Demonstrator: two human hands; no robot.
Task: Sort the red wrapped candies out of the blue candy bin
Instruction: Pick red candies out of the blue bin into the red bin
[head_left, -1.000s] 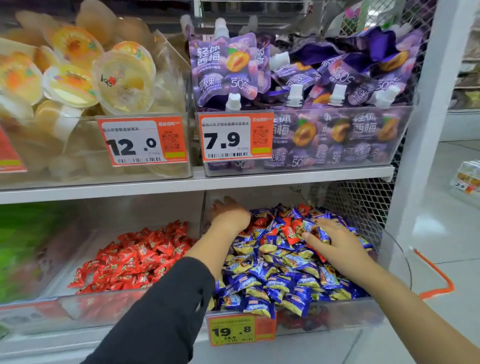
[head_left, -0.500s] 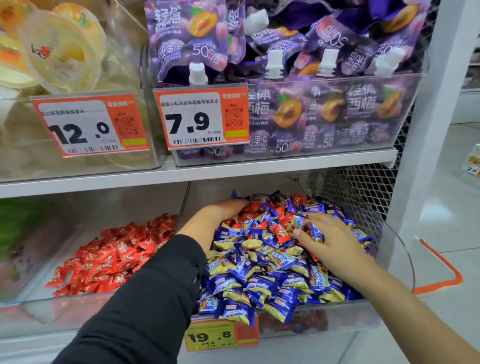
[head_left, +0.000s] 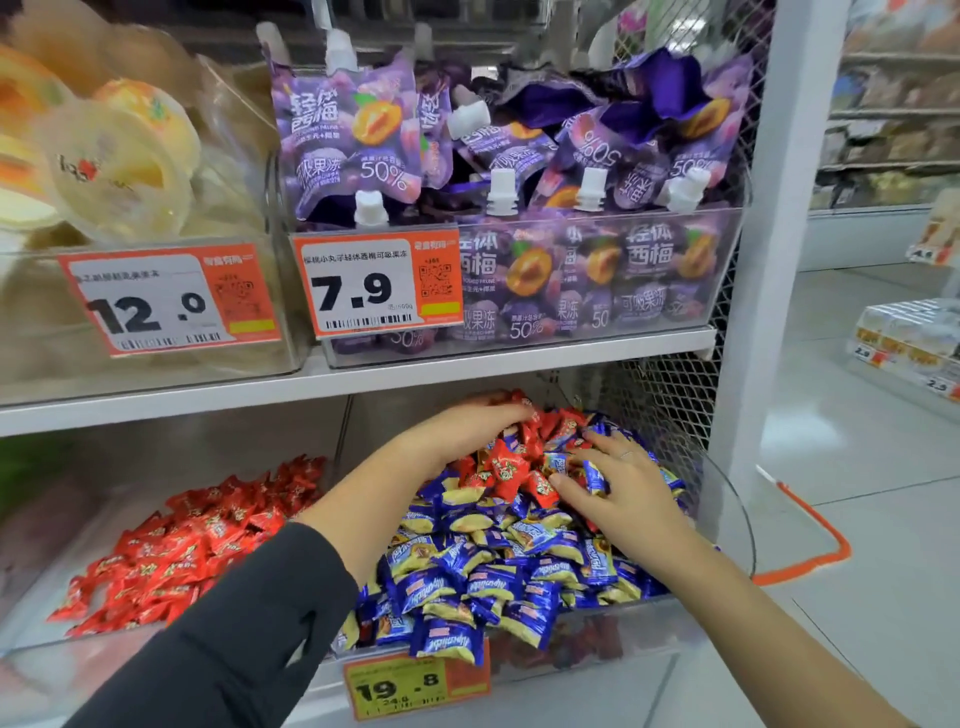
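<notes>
On the lower shelf, your two hands worked inside the clear plastic bin of blue-and-yellow wrapped candies (head_left: 467, 582), where a cluster of red wrapped candies (head_left: 511, 467) sat heaped toward the back, mixed in among the blue. Your left hand (head_left: 467, 426), in a black sleeve (head_left: 234, 639), reached deep, fingers curled down over the red heap as if raking it together; whether it actually gripped any, I could not tell. Your right hand (head_left: 618, 483) lay spread flat on the pile just beside the reds, fingers straight, seemingly walling them in from the other side. Next door, the clear bin of loose red wrapped candies (head_left: 197, 540) probably waited to receive them. An orange price tag reading 19.8 (head_left: 415, 686) hung on the blue bin's front.
</notes>
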